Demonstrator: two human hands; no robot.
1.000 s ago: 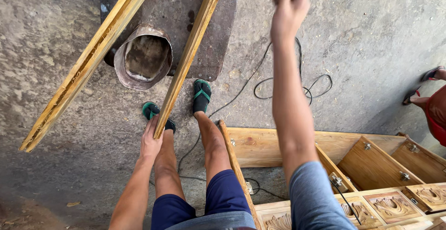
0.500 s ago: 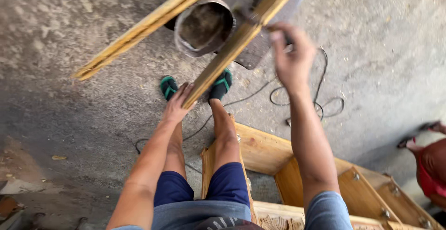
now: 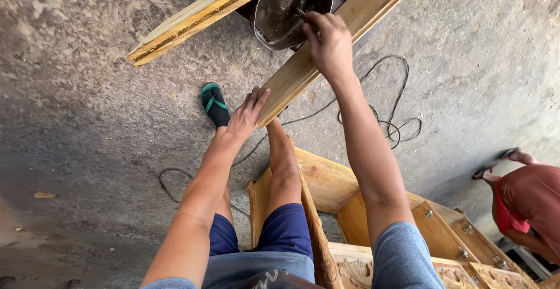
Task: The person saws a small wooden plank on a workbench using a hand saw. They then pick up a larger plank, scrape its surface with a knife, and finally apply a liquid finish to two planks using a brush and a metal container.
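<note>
My left hand (image 3: pixel 247 115) grips the near end of a long light wooden plank (image 3: pixel 344 26) that slants up to the right. My right hand (image 3: pixel 328 39) hovers over that plank at the rim of a dark metal bucket (image 3: pixel 286 10), fingers closed on a thin dark handle or tool reaching into it; what it is I cannot tell. A second, paler plank (image 3: pixel 201 14) lies across the concrete to the left of the bucket. My legs in blue shorts stretch toward a green-strapped sandal (image 3: pixel 214 103).
A carved wooden frame (image 3: pixel 326 184) lies on the floor under my legs, running to the lower right. A black cable (image 3: pixel 391 122) loops over the concrete. Another person in a red shirt (image 3: pixel 531 204) crouches at the right edge.
My right hand has come down from high over the floor to the bucket's rim. The view has swung, so the planks and bucket sit higher and further right. My left hand stays on the plank's end.
</note>
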